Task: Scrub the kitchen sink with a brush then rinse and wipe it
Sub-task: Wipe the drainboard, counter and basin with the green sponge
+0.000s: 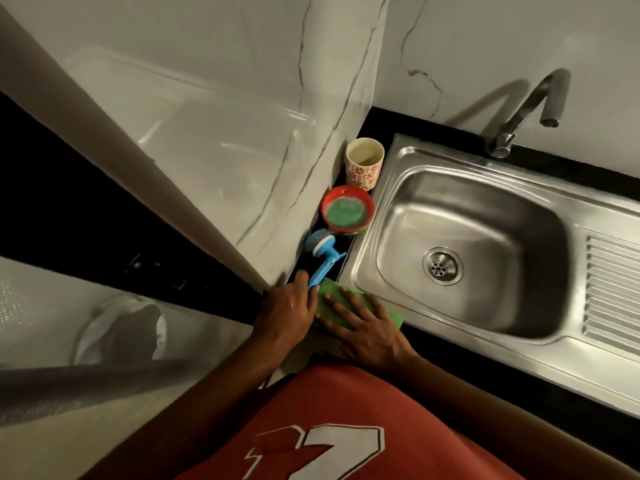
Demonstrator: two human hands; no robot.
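— Left hand [287,310]?
— Gripping blue brush [319,268] by its handle, on dark counter [391,121] beside sink [386,185], head near red bowl [346,190].
— Right hand [363,323]?
— Flat, fingers straight, pressing green cloth [330,291] by sink's near-left corner.

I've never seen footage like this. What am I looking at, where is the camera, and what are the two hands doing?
There is no machine here. This is a single picture from a wide-angle camera worn on a person's head, looking down at their own bare hands. The left hand grips the handle of a blue brush, whose head is to the left of the steel sink. The right hand rests flat on a green cloth at the sink's near corner. Behind the brush stand a red bowl of something green and a patterned cup. The tap is at the back. The red fabric at the bottom is the person's shirt.
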